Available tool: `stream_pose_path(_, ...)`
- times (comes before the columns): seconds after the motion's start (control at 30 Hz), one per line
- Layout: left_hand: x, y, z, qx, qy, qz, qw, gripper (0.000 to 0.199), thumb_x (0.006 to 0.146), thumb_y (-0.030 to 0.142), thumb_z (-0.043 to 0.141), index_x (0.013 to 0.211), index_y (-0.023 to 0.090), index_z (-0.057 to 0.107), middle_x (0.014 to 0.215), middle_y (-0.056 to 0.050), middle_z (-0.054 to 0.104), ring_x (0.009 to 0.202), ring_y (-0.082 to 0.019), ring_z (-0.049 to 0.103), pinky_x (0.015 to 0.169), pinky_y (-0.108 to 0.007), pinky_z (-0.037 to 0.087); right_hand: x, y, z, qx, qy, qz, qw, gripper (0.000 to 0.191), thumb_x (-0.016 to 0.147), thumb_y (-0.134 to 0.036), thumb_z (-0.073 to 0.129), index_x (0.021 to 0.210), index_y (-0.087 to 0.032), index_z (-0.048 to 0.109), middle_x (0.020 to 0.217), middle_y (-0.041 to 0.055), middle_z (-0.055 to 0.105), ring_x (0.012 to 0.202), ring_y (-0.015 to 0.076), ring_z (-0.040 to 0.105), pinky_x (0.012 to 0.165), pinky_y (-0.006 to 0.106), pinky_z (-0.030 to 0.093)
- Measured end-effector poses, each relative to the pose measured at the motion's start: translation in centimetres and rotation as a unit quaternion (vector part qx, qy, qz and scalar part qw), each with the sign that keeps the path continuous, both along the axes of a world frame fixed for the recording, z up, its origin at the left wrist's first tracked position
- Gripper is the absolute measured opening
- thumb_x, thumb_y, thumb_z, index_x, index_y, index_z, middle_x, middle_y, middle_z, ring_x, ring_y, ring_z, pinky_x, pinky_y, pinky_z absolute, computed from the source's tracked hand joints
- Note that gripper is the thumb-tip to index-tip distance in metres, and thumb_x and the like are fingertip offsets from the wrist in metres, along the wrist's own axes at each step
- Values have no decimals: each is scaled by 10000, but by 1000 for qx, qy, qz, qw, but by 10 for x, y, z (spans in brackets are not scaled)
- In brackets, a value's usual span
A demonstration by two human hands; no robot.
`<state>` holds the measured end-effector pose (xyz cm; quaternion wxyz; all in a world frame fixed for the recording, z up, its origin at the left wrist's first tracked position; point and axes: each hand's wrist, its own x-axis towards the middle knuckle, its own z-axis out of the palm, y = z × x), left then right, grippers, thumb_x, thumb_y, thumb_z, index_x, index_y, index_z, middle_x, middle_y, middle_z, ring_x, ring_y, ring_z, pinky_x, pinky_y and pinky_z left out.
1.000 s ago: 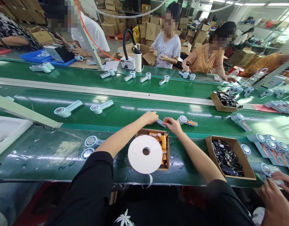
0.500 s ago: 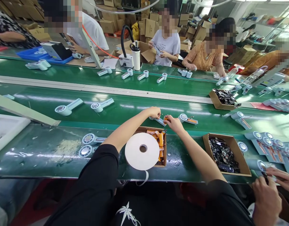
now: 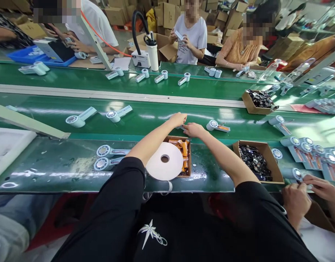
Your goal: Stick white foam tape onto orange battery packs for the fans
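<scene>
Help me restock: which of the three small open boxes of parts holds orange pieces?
The centre box, partly hidden by the white roll. It alone shows orange pieces; the near-right box and the far box hold black parts.

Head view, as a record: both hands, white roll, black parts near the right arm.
Left hand: at a pale blue piece, mostly hidden; grip unclear
Right hand: at the same piece; grip unclear
White roll: partly covering a carton of orange pieces
Black parts: in an open box beside the right forearm
Right of right hand: round-headed piece on the green belt
</scene>
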<state>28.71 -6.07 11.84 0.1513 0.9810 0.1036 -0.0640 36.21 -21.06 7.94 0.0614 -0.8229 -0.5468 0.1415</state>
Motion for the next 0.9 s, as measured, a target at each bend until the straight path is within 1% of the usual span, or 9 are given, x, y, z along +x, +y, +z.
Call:
stream_pose_path(0.1,-37,-14,31,5,-55,-5,998,342,1031,326,610,1321,145,623,1313,-144,666,1208,-264,639,1015,-437,554,5,-25,26,32,30,16,999,367,969,-318,699,1332,-279,737,1250,76,782,1129,294,729,1016,391,538)
stream_pose_path(0.2,-118,-26,43,-12,-74,-64,995,334,949,421,697,1208,210,698,1269,-100,716,1203,-265,649,1021,-364,532,-9,-79,41,113,42,-20,992,384,1046,-340,569,1400,-253,687,1405,77,710,1252,280,677,1108,429,507)
stream_pose_path(0.3,-217,-35,31,-16,-46,-197,979,521,740,595,838,1175,325,737,1283,-65,738,1261,-309,647,1127,-427,489,-49,-138,34,272,127,-103,948,345,1054,-410,554,1303,-251,733,1308,77,752,1150,259,716,1017,422,571)
stream_pose_path(0.43,-303,-46,4,37,-77,-125,988,678,738,621,828,1349,364,682,1361,-107,707,1455,-387,498,1226,-630,380,-125,-173,9,367,324,-185,852,296,976,-502,666,1093,-251,772,1046,66,803,815,210,745,643,302,597)
stream_pose_path(0.5,-321,-52,-6,47,-97,-59,992,707,779,604,802,1417,343,645,1387,-121,691,1472,-416,465,1215,-667,394,-161,-171,-1,351,426,-214,806,336,965,-546,657,1075,-240,742,880,48,781,626,180,696,477,260,509)
stream_pose_path(0.57,-330,-57,-13,44,-123,1,991,769,801,591,789,1488,308,589,1430,-126,661,1483,-437,433,1213,-655,422,-190,-164,-4,294,487,-206,796,367,949,-562,665,1108,-234,709,762,10,732,532,165,659,446,252,477)
stream_pose_path(0.73,-348,-66,-17,31,-173,59,983,889,776,554,844,1534,258,486,1435,-157,630,1527,-462,324,1264,-674,368,-230,-144,11,159,471,-118,860,457,885,-535,772,1219,-229,714,742,-8,739,589,177,684,578,274,532)
stream_pose_path(0.8,-351,-65,-20,38,-190,54,980,807,824,447,820,1527,292,457,1417,-139,635,1538,-442,326,1283,-698,316,-239,-137,21,129,457,-23,880,303,961,-507,694,1049,-229,773,697,-5,729,595,167,672,599,263,500)
stream_pose_path(0.9,-350,-55,-32,29,-222,84,971,772,853,268,764,1529,351,401,1412,-100,626,1540,-397,355,1285,-704,306,-248,-129,29,84,390,152,904,387,1054,-401,564,785,-213,768,675,14,724,589,145,640,605,261,427)
